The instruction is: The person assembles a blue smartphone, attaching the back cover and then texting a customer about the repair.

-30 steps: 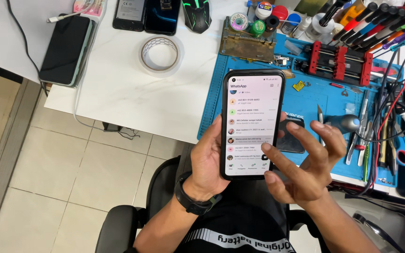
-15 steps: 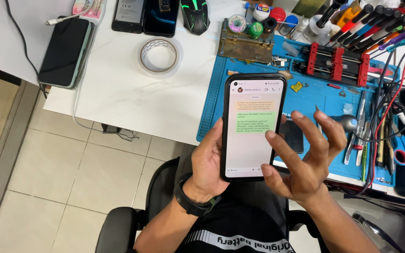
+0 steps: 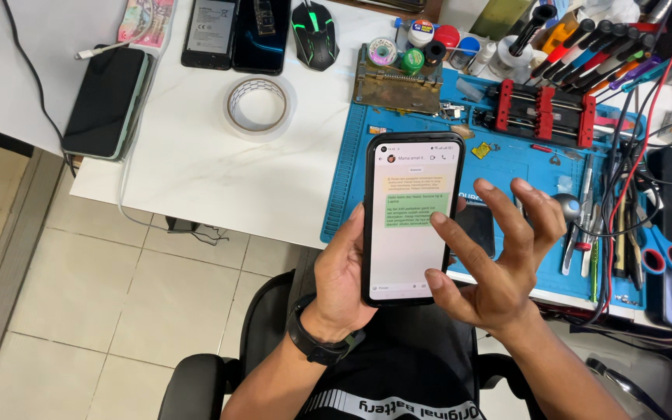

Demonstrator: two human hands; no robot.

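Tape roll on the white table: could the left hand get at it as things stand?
Probably not right away. The left hand is wrapped around the lit smartphone, so it is occupied. The tape roll lies flat ahead of it with bare white table between, nothing blocking the path.

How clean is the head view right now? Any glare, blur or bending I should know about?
Head view: bright, even light and soft shadows; the lit phone in the left hand shows no glare, though its text is too small to read; right hand sharp, no motion blur; white table near overexposed; table edges bow slightly from the wide lens.
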